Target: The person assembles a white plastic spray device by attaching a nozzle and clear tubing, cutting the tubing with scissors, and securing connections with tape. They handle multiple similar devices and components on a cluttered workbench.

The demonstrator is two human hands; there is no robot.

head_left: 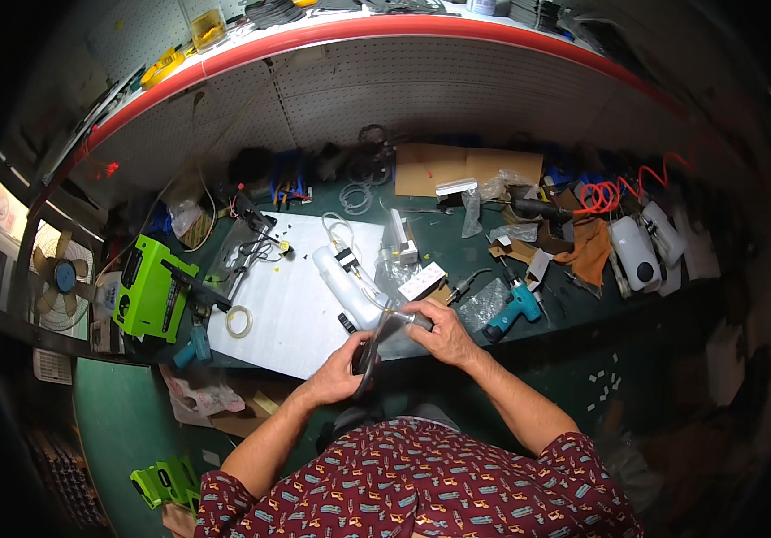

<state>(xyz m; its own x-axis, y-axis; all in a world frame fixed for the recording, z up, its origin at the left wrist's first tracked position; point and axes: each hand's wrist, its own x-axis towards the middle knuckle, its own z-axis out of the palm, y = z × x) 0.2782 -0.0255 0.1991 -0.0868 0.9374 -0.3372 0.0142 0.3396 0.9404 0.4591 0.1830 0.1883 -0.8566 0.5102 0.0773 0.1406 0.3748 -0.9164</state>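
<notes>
Near the bench's front edge, my left hand (338, 373) is closed around a dark, flat, thin-edged part (371, 356) tilted on edge. My right hand (446, 335) grips a short dark grey cylindrical piece (416, 319) that meets the upper end of that part. Its exact kind is too small to tell. Just beyond my hands, a long white plastic tank (341, 280) lies at a slant on a white foam sheet (264, 305). A clear hose (336, 226) loops from the tank's far end. A small black piece (347, 323) rests beside the tank.
Left are a bright green housing (145, 289), a wired black frame (240, 238) and a tape roll (239, 322). To the right lie a teal cordless drill (517, 306), an orange cloth (587, 251), white tanks (635, 254) and a coiled red air hose (602, 198). A red-edged shelf (385, 27) spans above.
</notes>
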